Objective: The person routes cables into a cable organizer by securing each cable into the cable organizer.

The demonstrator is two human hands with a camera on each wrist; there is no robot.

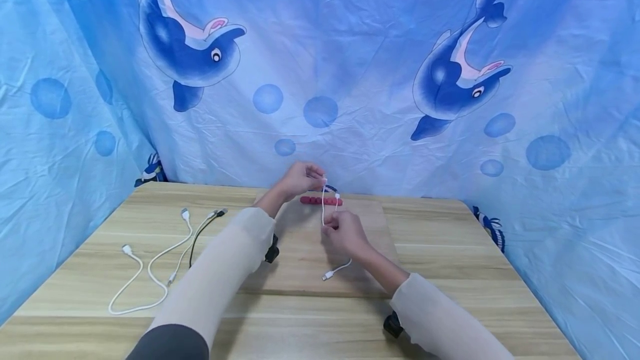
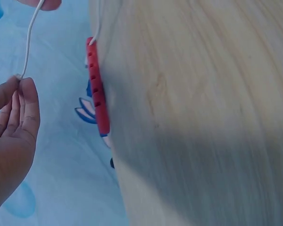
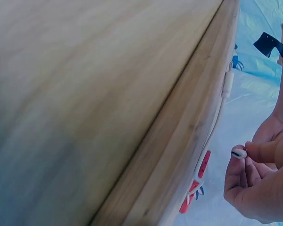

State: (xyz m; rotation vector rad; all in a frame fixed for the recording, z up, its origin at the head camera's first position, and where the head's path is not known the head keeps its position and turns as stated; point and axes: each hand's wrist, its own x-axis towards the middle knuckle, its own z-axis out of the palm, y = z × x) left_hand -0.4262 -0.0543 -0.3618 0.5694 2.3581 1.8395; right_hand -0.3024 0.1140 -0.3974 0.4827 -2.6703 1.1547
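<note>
My left hand (image 1: 302,178) pinches one end of a white charging cable (image 1: 323,204) between thumb and fingertips, above the far edge of a wooden board. Lower and to the right, my right hand (image 1: 347,232) pinches the same cable. The cable runs between the two hands; a small white connector (image 3: 238,153) shows at the fingertips in the right wrist view. Behind them lies a red slotted cable holder (image 1: 311,200), long and narrow. Another white cable sits in its end slot (image 2: 99,23), with a white plug (image 1: 328,275) lying on the board's near part.
Several cables lie on the table at left: a white cable (image 1: 156,271) with two ends showing, and a black cable (image 1: 197,235) beside it. The wooden board (image 1: 300,276) rests on the table (image 1: 435,304). A blue dolphin-print cloth (image 1: 350,71) hangs behind and at both sides.
</note>
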